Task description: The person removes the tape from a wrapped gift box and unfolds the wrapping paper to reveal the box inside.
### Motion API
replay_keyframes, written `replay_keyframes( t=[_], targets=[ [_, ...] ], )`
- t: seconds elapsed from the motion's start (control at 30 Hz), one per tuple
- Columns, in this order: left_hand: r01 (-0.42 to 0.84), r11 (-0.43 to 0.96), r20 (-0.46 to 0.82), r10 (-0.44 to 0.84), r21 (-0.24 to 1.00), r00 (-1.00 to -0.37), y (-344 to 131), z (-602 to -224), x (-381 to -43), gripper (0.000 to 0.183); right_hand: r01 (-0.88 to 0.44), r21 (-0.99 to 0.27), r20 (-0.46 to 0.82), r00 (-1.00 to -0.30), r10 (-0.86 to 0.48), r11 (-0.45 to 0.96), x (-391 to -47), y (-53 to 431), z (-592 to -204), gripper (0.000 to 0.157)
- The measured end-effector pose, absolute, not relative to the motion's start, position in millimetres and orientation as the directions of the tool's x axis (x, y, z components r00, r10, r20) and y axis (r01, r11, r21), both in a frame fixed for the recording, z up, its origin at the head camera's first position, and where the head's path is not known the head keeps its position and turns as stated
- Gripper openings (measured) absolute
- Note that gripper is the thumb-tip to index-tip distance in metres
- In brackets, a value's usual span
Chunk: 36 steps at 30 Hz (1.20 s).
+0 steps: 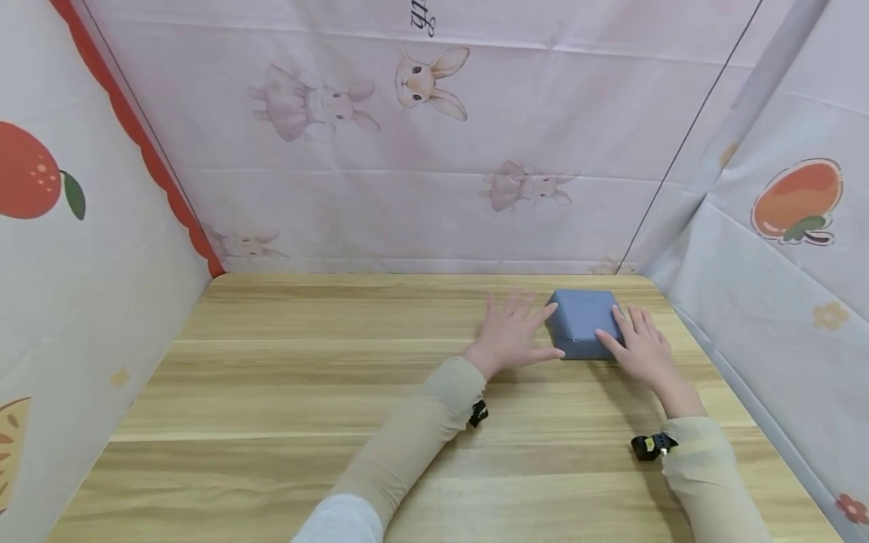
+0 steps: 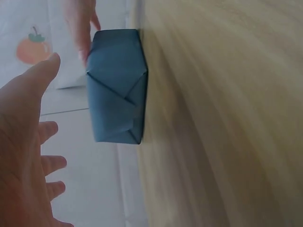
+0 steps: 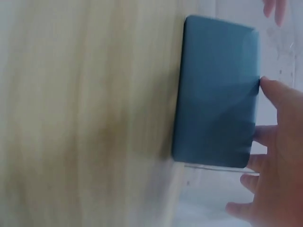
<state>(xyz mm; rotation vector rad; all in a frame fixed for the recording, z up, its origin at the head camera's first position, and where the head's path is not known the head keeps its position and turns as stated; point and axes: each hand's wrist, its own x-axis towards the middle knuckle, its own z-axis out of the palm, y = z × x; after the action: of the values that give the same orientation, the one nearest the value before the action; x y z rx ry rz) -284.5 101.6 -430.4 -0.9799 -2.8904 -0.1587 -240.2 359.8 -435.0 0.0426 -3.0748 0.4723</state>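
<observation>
The blue box lies between the left hand and right hand, nearer the right; 2 hands spread, neither gripping; long axis unclear.

- Box, right of centre: plain blue.
- Tabletop, lower frame: yellow-brown wood grain, streaked crosswise.
- Backdrop, top: pale pink, rabbit print, black lettering.
- Left sheet: white, red-orange fruit, green leaf; red scalloped border.
- Right sheet: white, orange fruit, red flower lower right.
- Sleeves, lower frame: beige, left one whitish below.
- Wrist devices: black.
</observation>
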Motion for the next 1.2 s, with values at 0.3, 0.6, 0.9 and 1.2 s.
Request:
replay_keyframes(
  t=[0.3, 0.6, 0.9, 1.2],
  targets=[
    [0.651, 0.759, 0.073, 0.651, -0.023, -0.756, 126.1, -435.7, -286.3, 0.088, -0.074, -0.310, 0.038, -0.997, -0.065, 0.948, -244.8, 371.3, -444.9, 0.079],
    [0.678, 0.735, 0.015, 0.678, -0.037, -0.735, 136.8, -440.8, -282.9, 0.085, -0.080, -0.310, 0.026, -0.997, -0.075, 0.947, -242.8, 371.1, -442.8, 0.079],
    [0.677, 0.735, 0.007, 0.677, -0.023, -0.736, 133.7, -444.5, -280.8, 0.086, -0.102, -0.305, 0.041, -0.995, -0.094, 0.947, -239.1, 363.4, -437.8, 0.078],
    [0.702, 0.712, -0.037, 0.701, -0.013, -0.712, 117.6, -437.5, -276.2, 0.087, -0.123, -0.285, 0.037, -0.992, -0.117, 0.950, -234.1, 348.8, -436.3, 0.078]
  ],
)
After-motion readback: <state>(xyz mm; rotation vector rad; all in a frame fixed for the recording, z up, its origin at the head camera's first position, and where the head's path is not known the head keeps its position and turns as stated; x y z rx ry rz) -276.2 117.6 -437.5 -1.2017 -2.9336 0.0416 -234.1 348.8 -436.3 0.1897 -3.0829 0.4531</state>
